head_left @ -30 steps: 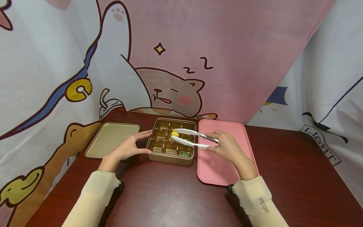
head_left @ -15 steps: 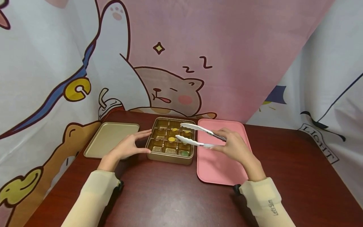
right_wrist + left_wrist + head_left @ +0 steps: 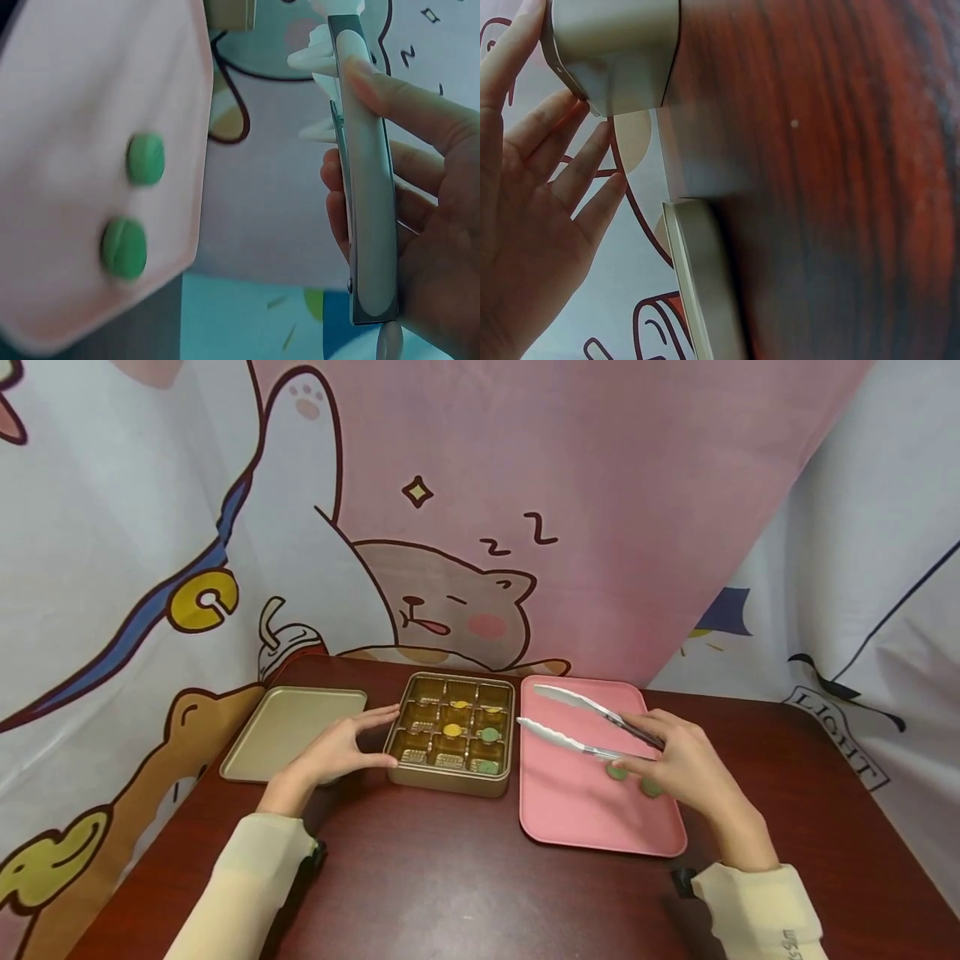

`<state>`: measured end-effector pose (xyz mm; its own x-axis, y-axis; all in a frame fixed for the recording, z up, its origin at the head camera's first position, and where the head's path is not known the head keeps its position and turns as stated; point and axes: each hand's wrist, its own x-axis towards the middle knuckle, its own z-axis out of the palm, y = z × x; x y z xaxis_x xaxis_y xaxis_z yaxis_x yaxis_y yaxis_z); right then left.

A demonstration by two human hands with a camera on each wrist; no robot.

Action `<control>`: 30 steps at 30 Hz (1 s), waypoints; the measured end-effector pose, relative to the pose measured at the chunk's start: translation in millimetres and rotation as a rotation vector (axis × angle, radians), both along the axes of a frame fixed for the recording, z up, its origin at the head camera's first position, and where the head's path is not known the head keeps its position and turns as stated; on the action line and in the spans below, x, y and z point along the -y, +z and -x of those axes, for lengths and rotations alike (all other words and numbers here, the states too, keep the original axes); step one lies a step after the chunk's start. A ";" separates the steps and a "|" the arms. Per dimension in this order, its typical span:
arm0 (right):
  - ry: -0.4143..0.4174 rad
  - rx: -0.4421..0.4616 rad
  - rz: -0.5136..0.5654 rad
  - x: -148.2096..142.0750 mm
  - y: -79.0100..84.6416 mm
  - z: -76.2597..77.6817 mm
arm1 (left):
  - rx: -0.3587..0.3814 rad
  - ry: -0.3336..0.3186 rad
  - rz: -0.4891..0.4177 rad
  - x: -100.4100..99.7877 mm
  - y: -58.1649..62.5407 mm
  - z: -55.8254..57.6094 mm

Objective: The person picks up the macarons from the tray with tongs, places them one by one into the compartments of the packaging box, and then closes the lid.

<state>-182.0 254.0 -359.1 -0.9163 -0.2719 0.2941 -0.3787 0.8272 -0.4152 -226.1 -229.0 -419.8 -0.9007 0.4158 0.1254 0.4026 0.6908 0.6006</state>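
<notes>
My right hand [image 3: 690, 768] grips a pair of tongs [image 3: 557, 737] by the handle. The tongs' white scalloped tips are spread over the pink tray [image 3: 551, 810], with nothing between them. Two green macarons lie on that tray; the right wrist view has one macaron [image 3: 145, 159] beyond the other macaron [image 3: 124, 248]. My left hand [image 3: 330, 752] touches the left side of a gold box [image 3: 450, 781], its thumb and fingers extended along the rim. Inside the box's divided insert sit yellow macarons, one yellow macaron [image 3: 452, 730] in the centre, and green macarons [image 3: 490, 735] in the right column.
A flat gold lid [image 3: 292, 735] lies left of the box on the dark wooden table [image 3: 420, 877]. Behind the table and along both sides hangs a cartoon-printed cloth [image 3: 637, 510]. The pink tray stands close beside the box's right side.
The tongs have let go of a yellow macaron at the box's centre, then opened and moved right, over the pink tray. My left hand has stayed at the box.
</notes>
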 end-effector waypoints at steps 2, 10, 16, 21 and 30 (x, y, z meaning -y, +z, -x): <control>-0.019 -0.023 -0.003 -9.4 -2.2 -5.2 | 0.001 0.000 0.000 -0.1 -0.4 -0.2; -0.056 -0.147 -0.041 -43.9 -15.3 -23.8 | 0.008 -0.002 0.000 1.0 -2.5 -3.6; -0.091 -0.137 -0.061 -61.8 -19.1 -33.6 | 0.011 0.008 -0.002 1.8 -2.3 -2.5; -0.113 -0.119 -0.075 -72.4 -21.6 -40.0 | 0.007 0.008 0.000 1.6 -2.1 -1.0; -0.163 -0.054 -0.095 -91.4 -30.7 -53.6 | -0.003 0.001 -0.005 -0.3 -1.8 -1.4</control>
